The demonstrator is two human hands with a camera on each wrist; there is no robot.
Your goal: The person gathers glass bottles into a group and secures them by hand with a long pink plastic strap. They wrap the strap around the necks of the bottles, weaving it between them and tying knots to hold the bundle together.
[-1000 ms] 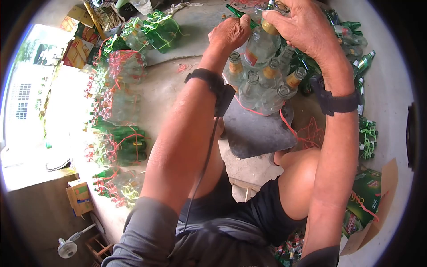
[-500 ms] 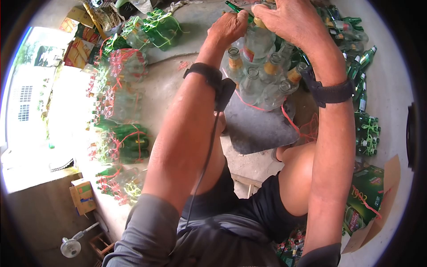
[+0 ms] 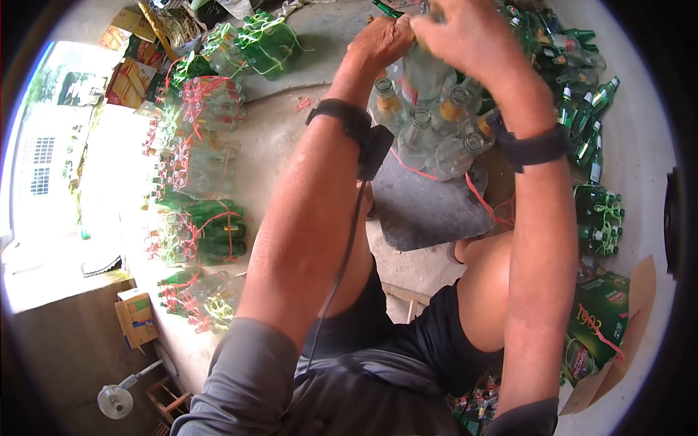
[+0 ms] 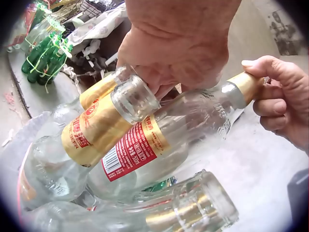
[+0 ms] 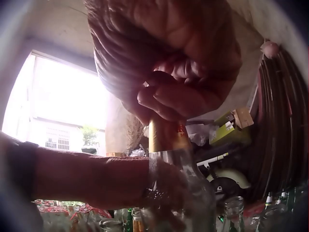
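A cluster of clear glass bottles with gold neck labels, such as this bottle [image 4: 91,130], stands on a dark grey slab [image 3: 429,218] in the head view. Red string [image 3: 414,168] runs round its base. My right hand [image 3: 472,47] pinches the gold-foil neck of a taller clear bottle [image 4: 193,116] between thumb and curled fingers; the right wrist view shows the grip from below. Beside that neck, my left hand [image 3: 379,45] is bent down with curled fingers. Its fingertips go behind the bottles, so I cannot tell what it holds.
Tied bundles of bottles [image 3: 211,225] line the left side. Green bottles [image 3: 582,123] lie loose at the right, near a tied green bundle [image 3: 600,218]. An open carton [image 3: 640,305] sits lower right. A fan [image 3: 115,401] stands at lower left.
My right hand has moved left, closer to my left hand, and covers more of the tall bottle's neck. My left hand stays in nearly the same place.
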